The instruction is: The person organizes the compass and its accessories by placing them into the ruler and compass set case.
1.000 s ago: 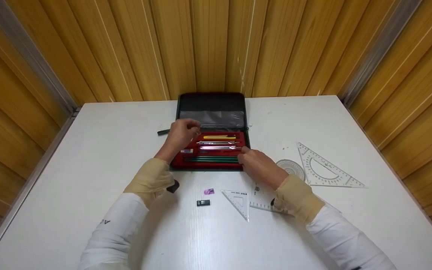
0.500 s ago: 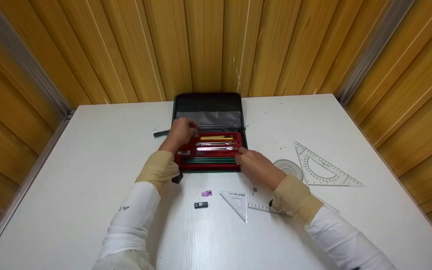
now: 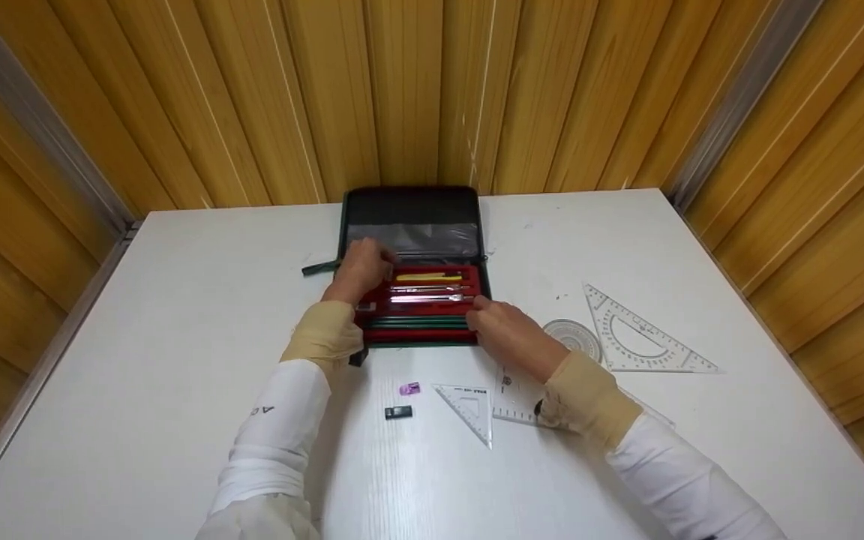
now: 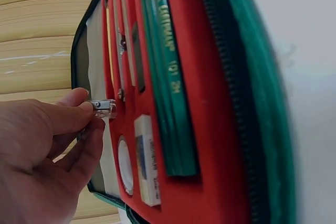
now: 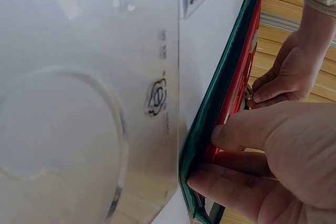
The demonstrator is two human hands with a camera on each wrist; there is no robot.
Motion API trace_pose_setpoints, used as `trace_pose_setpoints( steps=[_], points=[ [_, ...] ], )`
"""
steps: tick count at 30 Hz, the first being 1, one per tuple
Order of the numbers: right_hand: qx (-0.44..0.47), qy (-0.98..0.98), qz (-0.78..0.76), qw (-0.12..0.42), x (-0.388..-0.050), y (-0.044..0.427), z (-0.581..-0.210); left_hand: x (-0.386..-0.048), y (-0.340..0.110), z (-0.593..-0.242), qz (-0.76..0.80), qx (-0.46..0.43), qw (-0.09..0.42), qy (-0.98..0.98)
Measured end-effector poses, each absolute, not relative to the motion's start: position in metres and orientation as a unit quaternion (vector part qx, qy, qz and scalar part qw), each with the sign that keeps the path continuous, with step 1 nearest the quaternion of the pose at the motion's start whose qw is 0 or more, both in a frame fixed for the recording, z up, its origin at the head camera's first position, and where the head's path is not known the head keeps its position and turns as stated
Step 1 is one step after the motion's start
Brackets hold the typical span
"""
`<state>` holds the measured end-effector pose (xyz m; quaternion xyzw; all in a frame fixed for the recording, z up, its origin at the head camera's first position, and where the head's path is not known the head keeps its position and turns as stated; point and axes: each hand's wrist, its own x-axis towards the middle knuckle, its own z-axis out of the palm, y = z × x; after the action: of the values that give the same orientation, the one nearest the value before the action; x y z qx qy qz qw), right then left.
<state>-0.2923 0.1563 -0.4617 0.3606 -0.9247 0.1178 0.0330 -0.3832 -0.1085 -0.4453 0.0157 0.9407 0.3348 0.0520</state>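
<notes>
Left hand (image 3: 361, 267) shifted inward, pinching one clear piece (image 4: 107, 109)

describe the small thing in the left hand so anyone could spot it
Find the open case on the white table. By the back left corner of its red tray, the left hand pinches a small clear piece. It is see-through, unlike the green pencils and white eraser set in the tray.
</notes>
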Motion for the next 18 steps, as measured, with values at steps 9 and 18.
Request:
trace_pose_setpoints(
  steps=[9, 18],
  points=[
    [0.362, -0.925, 0.112, 0.035, -0.292, 0.155, -0.459, -0.383, -0.105, -0.449, 0.324, 0.002, 0.033, 0.946],
    [0.364, -0.925, 0.107, 0.033, -0.292, 0.156, -0.46, -0.382, -0.102, -0.459, 0.25, 0.031, -0.04, 0.967]
  ],
)
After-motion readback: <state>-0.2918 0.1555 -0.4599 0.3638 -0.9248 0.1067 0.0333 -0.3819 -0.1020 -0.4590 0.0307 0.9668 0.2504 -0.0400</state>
